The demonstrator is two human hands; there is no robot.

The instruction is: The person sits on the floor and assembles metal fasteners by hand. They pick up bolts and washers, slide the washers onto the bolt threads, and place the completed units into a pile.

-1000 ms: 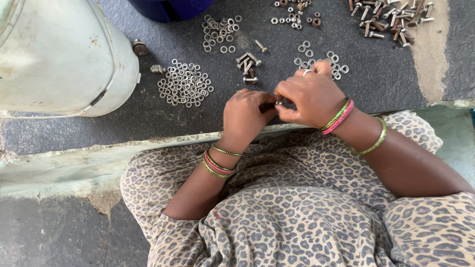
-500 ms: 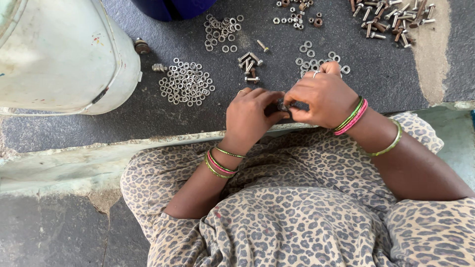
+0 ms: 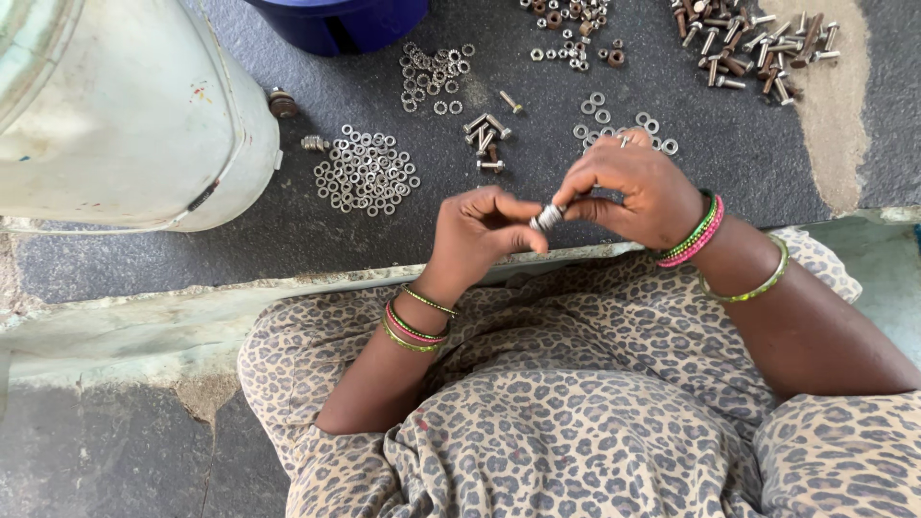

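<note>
While both hands meet, a small bolt with washers now shows between the fingertips.
Left hand and right hand pinch it, lifted slightly since a moment ago.

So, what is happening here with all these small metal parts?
A person sits on the ground and holds a small silver bolt between both hands: the left hand and the right hand pinch it at the fingertips. On the dark mat lie sorted heaps: a pile of washers, a few bolts, more bolts and screws further off, and a group of nuts. A large white container stands to the left and a blue tub at the top.
</note>
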